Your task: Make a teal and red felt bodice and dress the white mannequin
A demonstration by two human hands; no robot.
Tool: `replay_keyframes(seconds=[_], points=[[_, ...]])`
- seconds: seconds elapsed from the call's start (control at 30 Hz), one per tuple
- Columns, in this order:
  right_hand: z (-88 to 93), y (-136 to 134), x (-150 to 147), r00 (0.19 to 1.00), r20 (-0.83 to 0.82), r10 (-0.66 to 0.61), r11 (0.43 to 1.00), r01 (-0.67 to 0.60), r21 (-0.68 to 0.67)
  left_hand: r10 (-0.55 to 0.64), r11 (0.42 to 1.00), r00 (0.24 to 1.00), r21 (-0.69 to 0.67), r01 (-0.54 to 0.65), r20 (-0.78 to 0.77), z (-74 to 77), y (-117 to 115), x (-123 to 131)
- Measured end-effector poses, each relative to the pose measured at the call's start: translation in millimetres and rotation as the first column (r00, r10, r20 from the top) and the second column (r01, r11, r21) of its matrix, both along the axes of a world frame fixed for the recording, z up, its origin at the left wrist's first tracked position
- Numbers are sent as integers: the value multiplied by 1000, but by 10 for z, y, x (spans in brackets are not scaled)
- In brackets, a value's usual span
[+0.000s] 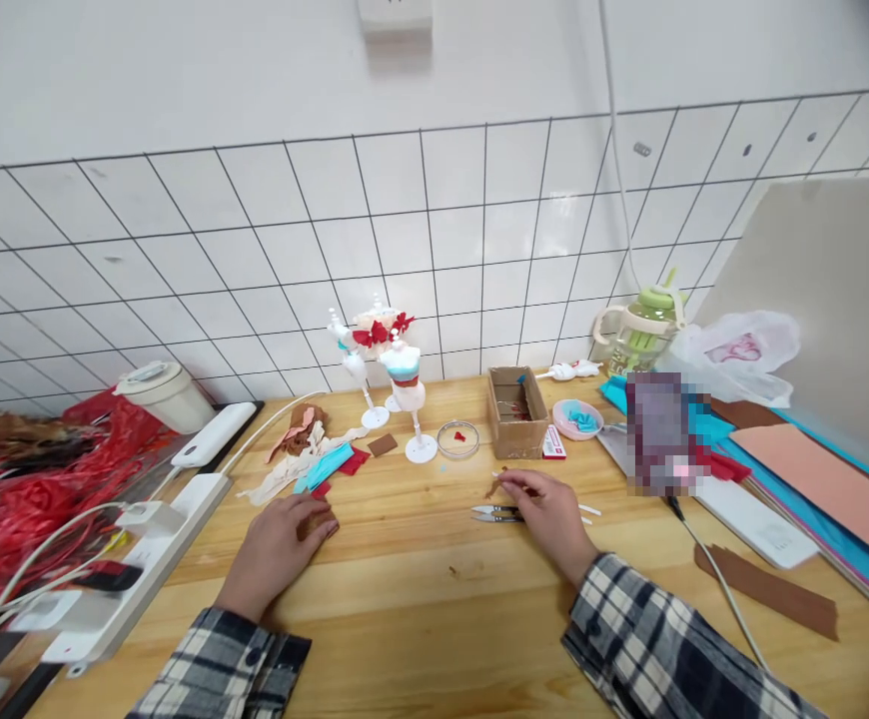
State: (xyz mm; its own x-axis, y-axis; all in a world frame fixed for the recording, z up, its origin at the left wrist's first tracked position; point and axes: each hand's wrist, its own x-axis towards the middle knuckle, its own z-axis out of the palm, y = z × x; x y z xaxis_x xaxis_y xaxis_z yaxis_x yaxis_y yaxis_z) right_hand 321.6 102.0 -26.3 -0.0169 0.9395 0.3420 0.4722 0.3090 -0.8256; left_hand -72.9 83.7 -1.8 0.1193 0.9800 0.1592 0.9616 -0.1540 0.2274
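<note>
My right hand (543,504) rests over the table, its thumb and fingertips pinched on a small twisted brown scrap (491,489). Under that hand lies a pair of thread snips (495,513), blades pointing left and handle partly covered. My left hand (281,547) lies on the wood with loosely bent fingers, thumb apart from the forefinger; I see nothing held. Just beyond it are crumpled fabric pieces in blue (326,466), cream and brown. A small white dress-form stand (403,384) wearing blue and brown bands stands upright ahead, with others behind it bearing red bows.
A clear round dish (458,439) holds a red bit, beside a cardboard box (518,414). Further right are a pink bowl (576,419), a green-lidded bottle (642,330) and a power bank (756,524) with a cable. A power strip (142,569) runs along the left.
</note>
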Motion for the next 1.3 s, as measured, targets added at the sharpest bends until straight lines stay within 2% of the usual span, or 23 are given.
replay_keyframes(seconds=[0.13,0.27,0.4,0.67,0.8,1.0,1.07,1.17,1.3], points=[[-50,73,12,1000,15,7,999,-8,34,-121,992,989,36,118,84,-27,96,248],[-95,126,-5,997,62,36,999,-37,8,-85,993,981,100,68,176,-129,327,564],[-113,164,42,998,67,0,999,-3,51,-29,983,970,184,-17,242,-181,424,650],[-35,111,61,998,49,-26,987,18,159,140,947,914,217,-236,381,-181,296,325],[-5,51,-13,999,42,-3,982,-4,188,187,932,891,213,-295,414,-200,262,244],[-20,51,-10,997,-70,27,999,-25,39,194,937,901,199,-287,387,-110,165,173],[-34,51,5,997,-81,18,1000,-18,1,197,942,915,192,-276,352,-70,96,76],[-39,28,2,997,-80,18,1000,-19,-14,236,953,950,143,-268,206,-64,-17,-131],[91,53,-26,994,-73,-77,990,85,113,335,941,941,52,-333,-35,-118,-107,-312]])
